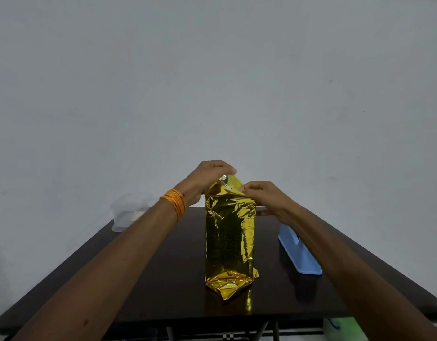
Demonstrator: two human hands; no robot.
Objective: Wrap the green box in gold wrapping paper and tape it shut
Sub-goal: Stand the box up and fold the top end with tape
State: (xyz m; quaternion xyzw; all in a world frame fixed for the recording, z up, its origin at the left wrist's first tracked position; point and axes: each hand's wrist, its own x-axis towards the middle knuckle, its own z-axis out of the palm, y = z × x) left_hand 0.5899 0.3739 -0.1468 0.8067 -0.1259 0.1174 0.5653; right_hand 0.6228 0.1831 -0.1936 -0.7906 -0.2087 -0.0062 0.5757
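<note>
Working on green box standing upright at centre of table, sheathed in gold wrapping paper, box surface itself hidden. Curling left hand over top flap from behind, fingers bent round foil. Pinching flap edge at top-right corner w/ right hand, thumb vs. fingers. Judging foil as thin, slick, crease-prone, likely tearing at corners if overpulled; judging box as light and tall, so tipping easily. Recommending hold at flap edges only, bracing against box top, avoiding side-wall squeeze. Noting blue tray just right of box, clear container at far-left table edge.
</note>
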